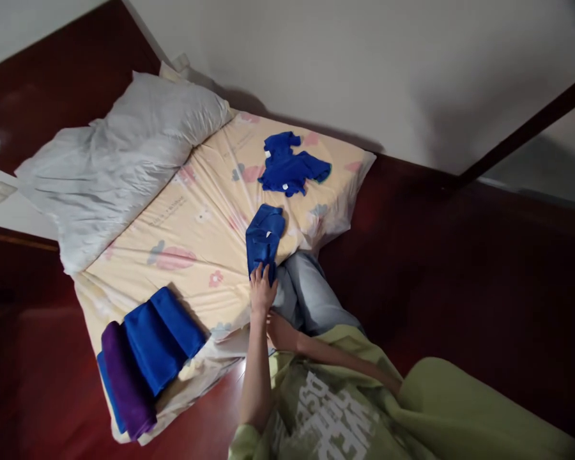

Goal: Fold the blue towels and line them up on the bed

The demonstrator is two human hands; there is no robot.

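My left hand (263, 289) lies on the near end of a folded blue garment (267, 233) with a small white label, its fingers spread over the cloth. The garment rests on the bed near the edge, beside my knee. My right hand (282, 332) is just below the left wrist, close to my lap. Its fingers are mostly hidden there, so I cannot tell what they do. Farther up the bed, crumpled blue clothing (287, 167) with white labels lies loosely spread.
Folded blue cloths (153, 348) and a rolled purple cloth (127, 386) lie at the bed's near left corner. Grey pillows (138, 147) lean by the dark wooden headboard (67, 76). The patterned bedsheet (211, 236) has wrinkles. A wall stands behind, and dark red floor (436, 275) lies right.
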